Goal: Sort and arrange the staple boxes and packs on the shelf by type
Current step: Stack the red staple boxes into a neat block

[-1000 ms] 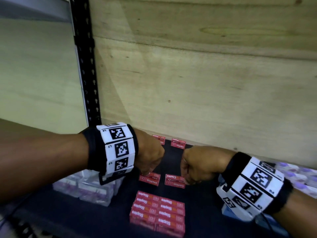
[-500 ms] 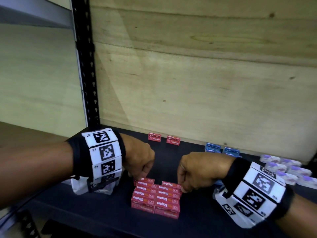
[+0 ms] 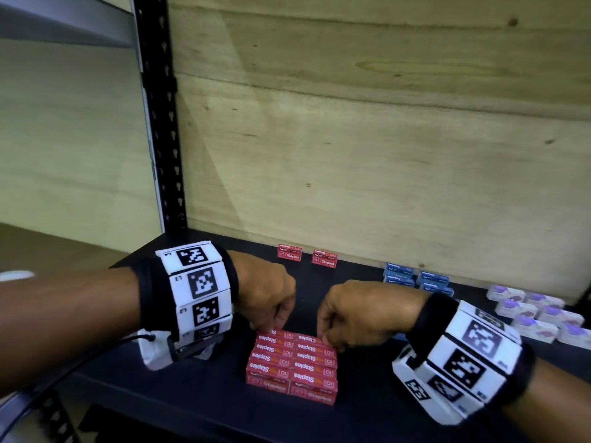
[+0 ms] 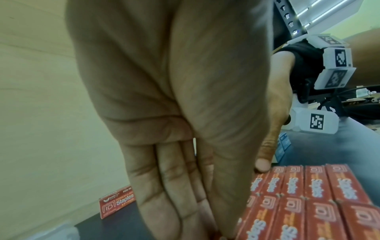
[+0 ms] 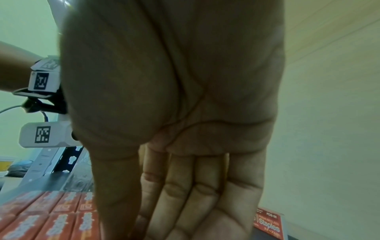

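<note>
Red staple boxes (image 3: 291,362) packed in two-column block near shelf (image 3: 192,407) front edge; left hand (image 3: 267,297) and right hand (image 3: 355,314), fingers straight, touch block's rear row; two red boxes (image 3: 307,256) at back edge; blue boxes (image 3: 415,278), purple packs (image 3: 537,314) toward right.

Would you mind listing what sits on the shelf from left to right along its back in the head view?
Two red staple boxes standing near the back wall → blue staple boxes → purple-topped clear packs at the far right.
</note>
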`<state>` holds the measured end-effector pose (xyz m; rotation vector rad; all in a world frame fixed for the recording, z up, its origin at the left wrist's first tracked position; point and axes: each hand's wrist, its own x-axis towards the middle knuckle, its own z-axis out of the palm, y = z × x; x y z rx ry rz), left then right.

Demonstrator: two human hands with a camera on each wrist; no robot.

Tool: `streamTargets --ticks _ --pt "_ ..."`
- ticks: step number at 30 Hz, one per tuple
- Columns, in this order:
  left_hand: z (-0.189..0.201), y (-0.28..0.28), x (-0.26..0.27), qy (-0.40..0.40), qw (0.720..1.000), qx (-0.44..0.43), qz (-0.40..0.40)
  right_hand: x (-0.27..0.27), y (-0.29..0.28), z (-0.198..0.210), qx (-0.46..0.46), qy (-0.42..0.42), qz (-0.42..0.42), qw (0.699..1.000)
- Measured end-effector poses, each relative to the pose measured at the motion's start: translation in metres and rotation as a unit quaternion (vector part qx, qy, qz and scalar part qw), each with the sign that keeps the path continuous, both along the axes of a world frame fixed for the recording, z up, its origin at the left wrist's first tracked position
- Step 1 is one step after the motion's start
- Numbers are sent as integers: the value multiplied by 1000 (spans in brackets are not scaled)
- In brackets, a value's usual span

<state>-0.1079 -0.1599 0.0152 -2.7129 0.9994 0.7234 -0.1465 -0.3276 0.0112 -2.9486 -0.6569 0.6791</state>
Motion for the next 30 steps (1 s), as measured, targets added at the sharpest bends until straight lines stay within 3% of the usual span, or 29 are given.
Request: streamTargets --ticks 7,12,24,30 --pt "1 4 5 19 1000 -21 9 6 2 1 -10 37 -5 999" --pt "8 4 20 -10 999 -38 27 23 -3 11 -14 30 -24 999" --pt "38 -17 128 -143 987 -18 73 128 -32 40 -54 -75 -91 992" --pt "26 -23 171 -116 990 30 77 168 -33 24 -77 -64 -77 992"
